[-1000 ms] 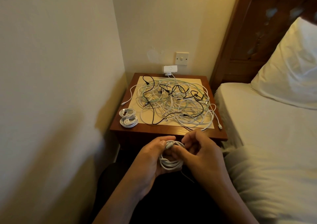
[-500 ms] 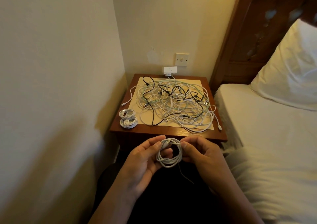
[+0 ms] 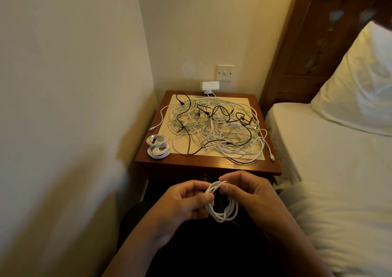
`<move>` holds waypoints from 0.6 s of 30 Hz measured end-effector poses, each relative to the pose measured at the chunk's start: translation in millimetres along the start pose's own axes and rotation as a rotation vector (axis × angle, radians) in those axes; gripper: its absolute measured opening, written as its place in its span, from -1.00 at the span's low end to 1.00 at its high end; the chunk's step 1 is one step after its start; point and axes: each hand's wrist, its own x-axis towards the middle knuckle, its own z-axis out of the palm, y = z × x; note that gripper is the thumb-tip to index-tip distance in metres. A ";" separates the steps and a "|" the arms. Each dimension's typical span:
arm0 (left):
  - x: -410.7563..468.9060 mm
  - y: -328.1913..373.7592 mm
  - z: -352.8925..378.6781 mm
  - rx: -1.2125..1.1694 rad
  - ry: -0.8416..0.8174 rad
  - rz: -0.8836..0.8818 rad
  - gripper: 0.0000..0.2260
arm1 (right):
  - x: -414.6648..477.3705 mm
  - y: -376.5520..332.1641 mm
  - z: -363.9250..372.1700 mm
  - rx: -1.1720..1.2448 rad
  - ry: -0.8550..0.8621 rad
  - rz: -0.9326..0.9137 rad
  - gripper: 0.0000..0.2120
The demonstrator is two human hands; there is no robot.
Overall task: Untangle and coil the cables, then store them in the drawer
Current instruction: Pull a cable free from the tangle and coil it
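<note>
Both hands hold a coiled white cable (image 3: 222, 212) in front of the wooden nightstand (image 3: 209, 165). My left hand (image 3: 182, 204) pinches the coil's left side with thumb and fingers. My right hand (image 3: 248, 194) pinches its top, the loops hanging below. A big tangle of white, pale green and black cables (image 3: 216, 128) covers the nightstand's top. Two finished white coils (image 3: 158, 146) lie at the top's front left corner. The drawer front below the top is mostly hidden behind my hands.
A wall stands close on the left. A bed (image 3: 331, 162) with a pillow (image 3: 358, 85) is at the right, its wooden headboard (image 3: 314, 43) behind. A white plug adapter (image 3: 210, 85) and a switch (image 3: 225, 72) sit on the back wall.
The coil has opened from a bunch clasped in my hands into a hanging loop. My hands have moved slightly apart, each now pinching the coil near its top.
</note>
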 end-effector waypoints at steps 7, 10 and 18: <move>4.2 4.1 -6.5 -0.054 0.111 0.056 -0.78 | 2.4 10.9 2.1 0.275 -0.135 0.174 -0.73; 5.6 -0.6 -5.9 -0.234 0.035 -0.009 -0.78 | 4.6 13.9 2.8 0.398 -0.113 0.210 -0.69; 14.3 -10.9 -0.2 -0.563 0.007 -0.048 -0.78 | 6.8 19.7 9.0 0.622 -0.107 0.273 -0.66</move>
